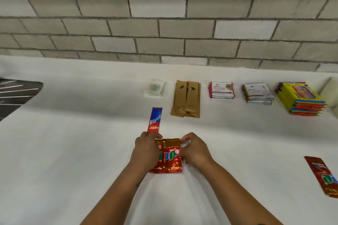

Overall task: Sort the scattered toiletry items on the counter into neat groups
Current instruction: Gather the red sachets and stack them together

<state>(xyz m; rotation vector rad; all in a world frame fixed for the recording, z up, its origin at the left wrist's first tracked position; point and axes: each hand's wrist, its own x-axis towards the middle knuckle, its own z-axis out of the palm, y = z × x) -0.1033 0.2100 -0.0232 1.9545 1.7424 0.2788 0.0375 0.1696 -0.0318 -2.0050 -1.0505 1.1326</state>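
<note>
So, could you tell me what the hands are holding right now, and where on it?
Both hold the small stack of red sachets: left hand grips its left edge, right hand pinches its right edge.

Bright, even, diffuse light fills the view, with no single source visible. The white counter (73,151) is nearly washed out, and only faint soft shadows fall beneath the forearms at 6 o'clock. Foil sachets (169,157) show small specular glints. Wide-angle distortion bows the brick wall (164,14) and stretches the edges at 3 and 9 o'clock. Overall detail is slightly soft.
</note>
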